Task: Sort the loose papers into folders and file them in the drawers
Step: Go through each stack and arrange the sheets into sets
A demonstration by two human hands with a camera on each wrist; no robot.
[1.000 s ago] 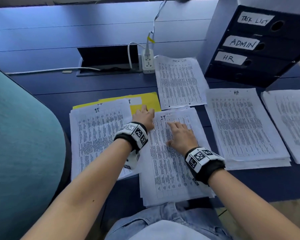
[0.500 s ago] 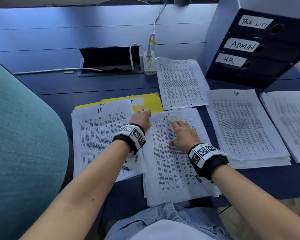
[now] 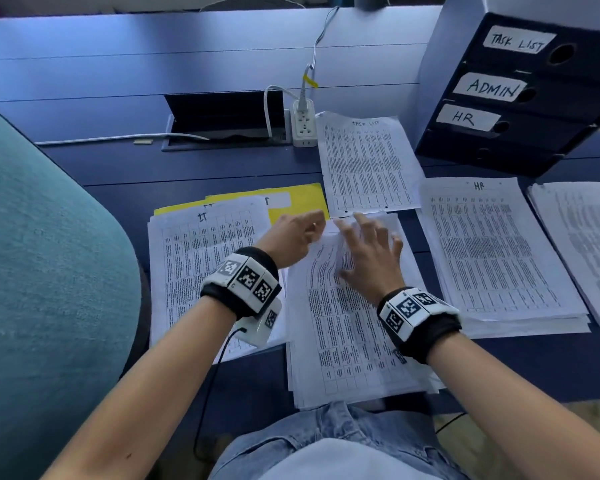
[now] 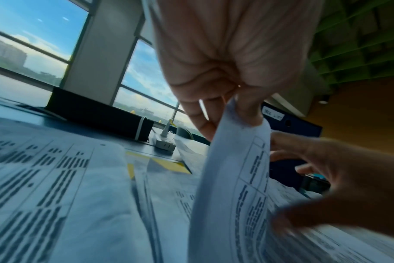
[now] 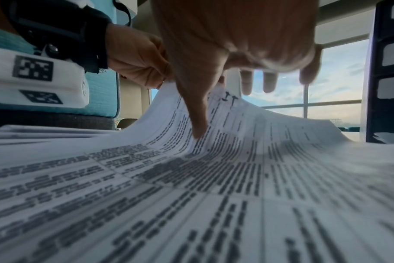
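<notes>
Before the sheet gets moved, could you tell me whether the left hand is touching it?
Touching: the left wrist view shows the left hand pinching the sheet's top corner.

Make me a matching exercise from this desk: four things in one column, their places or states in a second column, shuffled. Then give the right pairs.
Things
1. yellow folder
2. top sheet
3. right hand
4. power strip

Places or states
A. far corner lifted, pinched by the left hand
B. plugged in beside the open cable hatch
C. partly under the pile marked IT
D. fingers spread, thumb on the curling sheet

Pairs: 1-C, 2-A, 3-D, 4-B
</notes>
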